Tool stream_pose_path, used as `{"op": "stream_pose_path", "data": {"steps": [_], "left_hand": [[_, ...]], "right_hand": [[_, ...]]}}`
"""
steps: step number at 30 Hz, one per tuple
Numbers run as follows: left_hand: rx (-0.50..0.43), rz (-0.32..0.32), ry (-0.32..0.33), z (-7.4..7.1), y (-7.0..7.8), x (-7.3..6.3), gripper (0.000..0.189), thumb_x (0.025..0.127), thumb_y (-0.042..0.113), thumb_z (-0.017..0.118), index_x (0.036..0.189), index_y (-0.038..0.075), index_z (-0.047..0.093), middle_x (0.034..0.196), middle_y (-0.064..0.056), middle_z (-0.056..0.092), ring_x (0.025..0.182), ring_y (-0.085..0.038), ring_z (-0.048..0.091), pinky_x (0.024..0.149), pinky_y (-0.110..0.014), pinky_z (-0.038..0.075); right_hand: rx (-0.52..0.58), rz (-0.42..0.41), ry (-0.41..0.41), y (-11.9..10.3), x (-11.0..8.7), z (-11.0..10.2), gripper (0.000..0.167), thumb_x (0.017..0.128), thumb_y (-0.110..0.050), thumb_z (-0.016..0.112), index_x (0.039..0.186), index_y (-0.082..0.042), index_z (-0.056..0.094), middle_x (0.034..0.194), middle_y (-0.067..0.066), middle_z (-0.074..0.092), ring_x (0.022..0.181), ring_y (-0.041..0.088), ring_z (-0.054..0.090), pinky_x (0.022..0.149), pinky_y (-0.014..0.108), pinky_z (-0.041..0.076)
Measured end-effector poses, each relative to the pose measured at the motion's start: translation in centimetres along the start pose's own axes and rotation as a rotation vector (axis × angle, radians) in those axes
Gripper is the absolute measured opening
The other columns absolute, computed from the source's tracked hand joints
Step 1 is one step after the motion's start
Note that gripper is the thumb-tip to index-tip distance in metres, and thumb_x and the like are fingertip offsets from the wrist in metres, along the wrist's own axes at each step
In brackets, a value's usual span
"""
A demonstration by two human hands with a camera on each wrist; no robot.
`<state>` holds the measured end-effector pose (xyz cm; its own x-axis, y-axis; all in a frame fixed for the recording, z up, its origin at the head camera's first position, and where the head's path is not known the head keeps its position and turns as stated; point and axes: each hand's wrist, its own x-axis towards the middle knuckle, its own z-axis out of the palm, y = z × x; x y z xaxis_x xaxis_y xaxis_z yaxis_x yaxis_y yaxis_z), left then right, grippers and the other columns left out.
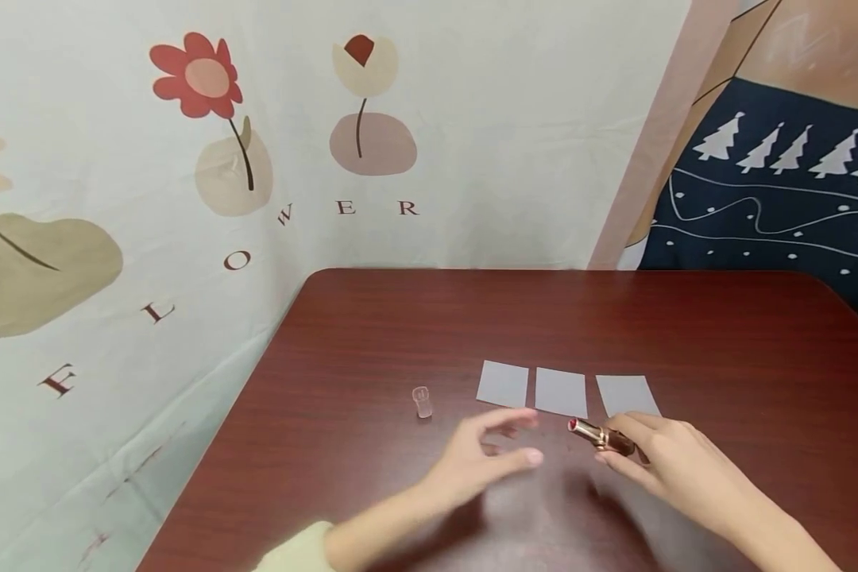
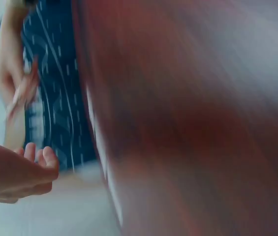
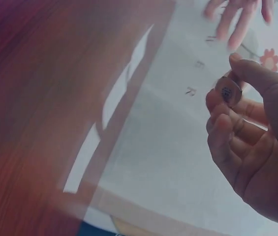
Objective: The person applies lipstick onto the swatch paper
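Observation:
Between thumb and fingers my right hand (image 1: 675, 457) holds a lipstick (image 1: 600, 437) above the table, its red tip pointing left toward the other hand. In the right wrist view the round base of the lipstick (image 3: 228, 92) shows in the pinch, with a small dark label on it. My left hand (image 1: 482, 453) hangs over the table to the left of the lipstick, thumb and fingers spread apart with nothing between them. A small clear cap (image 1: 422, 402) lies on the table beyond and left of that hand.
Three white paper squares (image 1: 503, 384) lie in a row on the dark red-brown table (image 1: 372, 334), the rightmost partly behind my right hand. A wall cloth (image 1: 500, 159) with printed flowers hangs behind, and a dark blue cloth with white trees (image 1: 772, 199) is at the right.

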<state>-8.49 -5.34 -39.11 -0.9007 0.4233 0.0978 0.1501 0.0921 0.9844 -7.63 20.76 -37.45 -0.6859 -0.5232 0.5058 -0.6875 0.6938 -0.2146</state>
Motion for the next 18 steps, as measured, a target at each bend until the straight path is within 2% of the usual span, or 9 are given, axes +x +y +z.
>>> {"op": "stream_pose_path", "data": {"steps": [3,5,7,9,11,14,18], "left_hand": [[-0.257,-0.042,-0.059,3.0,0.0,0.3,0.041,0.084,0.015,0.068,0.124,0.012,0.061,0.113,-0.003,0.065,0.101,-0.017,0.058,0.082,-0.029,0.048],[-0.399,-0.031,-0.054,4.3,0.0,0.4,0.038,0.086,0.013,0.066,0.124,0.007,0.061,0.112,-0.006,0.065,0.100,-0.018,0.060,0.083,-0.029,0.048],[-0.484,-0.001,-0.038,5.0,-0.1,0.5,0.035,0.088,0.011,0.065,0.121,0.002,0.062,0.113,-0.009,0.065,0.103,-0.019,0.061,0.087,-0.031,0.047],[-0.535,0.032,-0.020,5.2,-0.1,0.6,0.032,0.088,0.009,0.064,0.117,-0.005,0.062,0.115,-0.012,0.064,0.105,-0.021,0.060,0.089,-0.033,0.046],[-0.549,0.059,-0.010,5.2,-0.2,0.7,0.031,0.088,0.008,0.063,0.114,-0.010,0.061,0.117,-0.014,0.063,0.108,-0.022,0.058,0.091,-0.035,0.045],[-0.558,0.097,-0.023,5.1,-0.3,0.9,0.032,0.089,0.006,0.062,0.112,-0.015,0.059,0.118,-0.019,0.060,0.109,-0.025,0.058,0.092,-0.038,0.045],[-0.553,0.128,-0.048,4.9,-0.3,0.9,0.032,0.089,0.006,0.061,0.112,-0.016,0.058,0.120,-0.023,0.057,0.111,-0.026,0.057,0.093,-0.039,0.044]], "right_hand": [[0.050,-0.021,0.036,-0.8,0.4,0.3,0.021,0.078,-0.028,0.075,0.081,-0.028,0.054,0.073,-0.023,0.042,0.059,-0.007,0.037,0.051,0.008,0.029],[0.084,-0.040,0.062,-1.2,0.5,0.6,0.014,0.084,-0.034,0.068,0.084,-0.027,0.056,0.073,-0.023,0.043,0.060,-0.007,0.039,0.052,0.007,0.030],[0.110,-0.060,0.094,-1.5,0.6,0.9,0.015,0.088,-0.039,0.062,0.085,-0.026,0.056,0.073,-0.021,0.043,0.061,-0.007,0.039,0.053,0.007,0.029],[0.163,-0.063,0.120,-1.8,0.6,1.2,0.014,0.088,-0.037,0.063,0.086,-0.025,0.057,0.074,-0.021,0.044,0.061,-0.007,0.039,0.052,0.007,0.029],[0.224,-0.046,0.132,-2.0,0.5,1.3,0.013,0.085,-0.031,0.069,0.088,-0.024,0.057,0.074,-0.020,0.045,0.060,-0.006,0.039,0.052,0.007,0.030],[0.325,-0.011,0.137,-2.3,0.4,1.6,0.026,0.075,-0.015,0.077,0.093,-0.023,0.060,0.074,-0.019,0.047,0.059,-0.005,0.040,0.051,0.007,0.031],[0.402,0.050,0.132,-2.5,0.0,1.9,0.037,0.070,-0.005,0.079,0.096,-0.023,0.061,0.072,-0.017,0.046,0.059,-0.003,0.041,0.049,0.010,0.033]]}}
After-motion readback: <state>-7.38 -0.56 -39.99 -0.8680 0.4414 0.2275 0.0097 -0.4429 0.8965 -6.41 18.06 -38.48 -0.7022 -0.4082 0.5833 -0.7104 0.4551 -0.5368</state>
